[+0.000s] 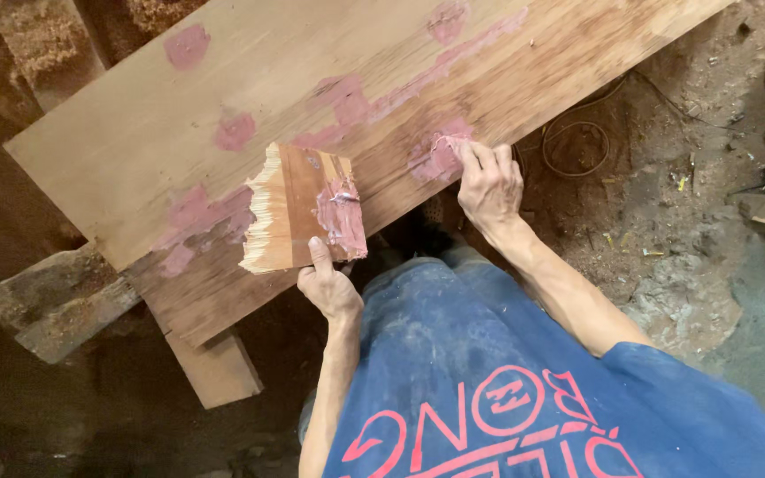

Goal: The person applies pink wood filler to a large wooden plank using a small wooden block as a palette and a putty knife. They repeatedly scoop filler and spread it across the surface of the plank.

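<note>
The left hand [329,288] has its grip closed on a broken plywood offcut [298,208], thumb pressed up against the lower edge. The offcut has a splintered, pale edge at its 9 o'clock side and carries a lump of pink wood putty [343,217] along its 3 o'clock side. It is held just above the wide wooden plank [135,133], which runs aslant from 8 o'clock up to 1 o'clock. The right hand [490,181] lies at 3 o'clock of the offcut, fingers loosely curled and holding nothing, fingertips pressing into a pink putty patch [436,155] on the plank's near edge. More pink patches dot the plank. A wooden support block [55,301] sits under the plank at 8 o'clock. A coiled wire [573,146] lies on the dirt floor [675,265] at 3 o'clock.
</note>
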